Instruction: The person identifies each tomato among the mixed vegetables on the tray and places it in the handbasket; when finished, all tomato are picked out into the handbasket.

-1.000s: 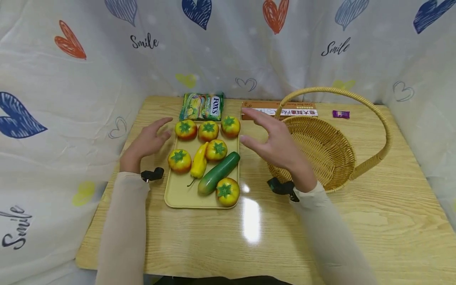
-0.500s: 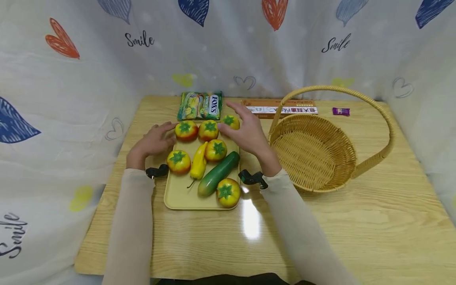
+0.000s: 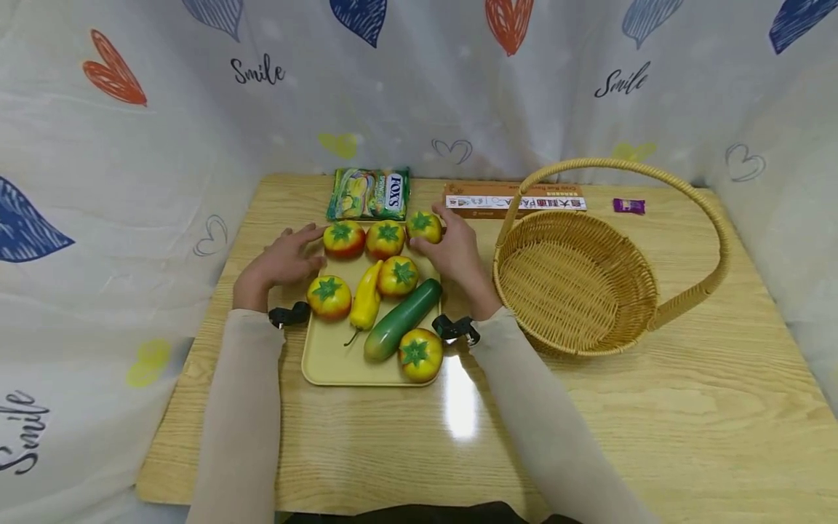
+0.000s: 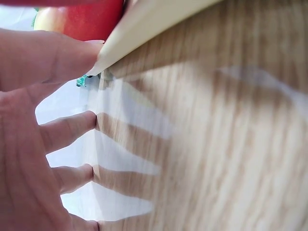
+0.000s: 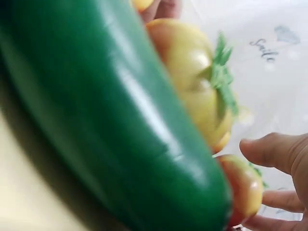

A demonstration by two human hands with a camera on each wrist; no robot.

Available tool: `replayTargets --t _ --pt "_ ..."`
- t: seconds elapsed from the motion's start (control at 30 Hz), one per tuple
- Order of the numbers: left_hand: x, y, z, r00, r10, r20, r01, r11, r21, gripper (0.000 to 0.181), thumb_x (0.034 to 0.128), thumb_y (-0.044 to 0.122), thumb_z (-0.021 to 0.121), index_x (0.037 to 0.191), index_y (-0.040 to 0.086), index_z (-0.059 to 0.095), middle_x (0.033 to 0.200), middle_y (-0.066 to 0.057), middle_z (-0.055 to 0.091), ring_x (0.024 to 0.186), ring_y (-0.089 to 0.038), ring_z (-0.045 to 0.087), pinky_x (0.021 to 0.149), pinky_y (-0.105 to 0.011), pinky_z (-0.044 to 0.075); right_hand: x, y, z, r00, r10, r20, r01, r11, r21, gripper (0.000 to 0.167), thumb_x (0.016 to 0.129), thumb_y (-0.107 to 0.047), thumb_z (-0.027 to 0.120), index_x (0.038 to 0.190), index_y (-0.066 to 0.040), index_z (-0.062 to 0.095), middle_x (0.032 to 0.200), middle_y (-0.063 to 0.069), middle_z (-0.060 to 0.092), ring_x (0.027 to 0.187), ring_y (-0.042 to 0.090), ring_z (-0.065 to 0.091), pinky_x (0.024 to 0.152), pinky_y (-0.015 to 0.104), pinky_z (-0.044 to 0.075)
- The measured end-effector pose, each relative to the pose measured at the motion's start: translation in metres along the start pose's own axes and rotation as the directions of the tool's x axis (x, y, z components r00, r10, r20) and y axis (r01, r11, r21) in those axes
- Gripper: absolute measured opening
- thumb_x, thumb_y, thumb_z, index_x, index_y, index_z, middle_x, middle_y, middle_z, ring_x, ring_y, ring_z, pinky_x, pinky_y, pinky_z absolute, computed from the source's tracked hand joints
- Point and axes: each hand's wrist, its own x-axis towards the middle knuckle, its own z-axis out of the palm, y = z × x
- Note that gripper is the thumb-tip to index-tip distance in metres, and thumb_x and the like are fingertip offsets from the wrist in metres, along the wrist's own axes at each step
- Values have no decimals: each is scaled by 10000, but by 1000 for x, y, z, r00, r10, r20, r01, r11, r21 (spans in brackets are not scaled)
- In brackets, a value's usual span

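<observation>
My left hand (image 3: 281, 262) is at the left side of the yellow tray (image 3: 327, 367), fingers spread. In the left wrist view, its thumb (image 4: 57, 55) touches the tray rim while other fingertips meet the tabletop. My right hand (image 3: 458, 251) reaches around the back-right yellow-red toy tomato (image 3: 424, 227). In the right wrist view, the thumb (image 5: 269, 149) stands apart from that tomato (image 5: 243, 187), with fingers close behind it. Several similar tomatoes, a yellow pepper (image 3: 366, 295) and a green cucumber-like vegetable (image 3: 401, 320) lie on the tray.
A wicker basket (image 3: 644, 255) with a tall arched handle stands right of the tray. Behind lie a green FOX'S candy bag (image 3: 369, 195), a long pasta box (image 3: 484, 202) and a small purple wrapped sweet (image 3: 628, 207). A patterned curtain (image 3: 393, 87) encloses the table.
My right hand has moved left from beside the basket to the back-right tomato. The left hand has shifted slightly right against the tray. The vegetables and tray keep their places.
</observation>
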Motion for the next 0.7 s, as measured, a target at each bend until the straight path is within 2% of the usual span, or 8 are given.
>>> replayTargets --t 0.1,0.27,0.37,0.53,0.7 --pt "-1 1 0 1000 0 1 0 1000 8 755 1096 289 603 1758 153 265 1834 -223 109 1633 -644 -51 1190 -915 -11 -1 4 4 1000 17 -4 -16 999 31 777 964 -256 860 1624 -57 502 1575 189 600 1310 363 643 1113 491 554" --pt "-2 1 0 1000 3 12 -3 1000 27 800 1070 282 645 1755 124 264 1834 -219 113 1628 -654 -41 1190 -916 1 -1 7 11 998 58 -39 -56 996 67 768 951 -245 876 1618 -101 523 1574 153 609 1338 332 638 1119 452 562" --pt "-3 2 0 1000 3 16 -4 1000 30 807 1072 296 648 1754 111 257 1833 -225 109 1631 -649 -44 1194 -912 -3 -2 6 12 996 58 -74 -53 996 66 735 950 -217 867 1599 -91 545 1556 160 626 1347 337 636 1127 453 554" --pt "-1 2 0 1000 5 12 -6 999 38 810 1080 311 646 1754 102 250 1830 -235 106 1629 -653 -43 1189 -917 6 -3 -2 4 996 16 -93 -9 997 76 694 952 -182 839 1582 -77 566 1508 184 652 1261 342 688 1051 455 604" --pt "-1 2 -1 1000 0 18 -1 999 44 805 1091 313 638 1755 97 238 1829 -239 102 1630 -650 -43 1192 -915 1 -13 -21 -12 997 -66 -36 69 993 93 683 977 -182 825 1598 -96 556 1531 182 613 1279 344 691 1040 450 626"
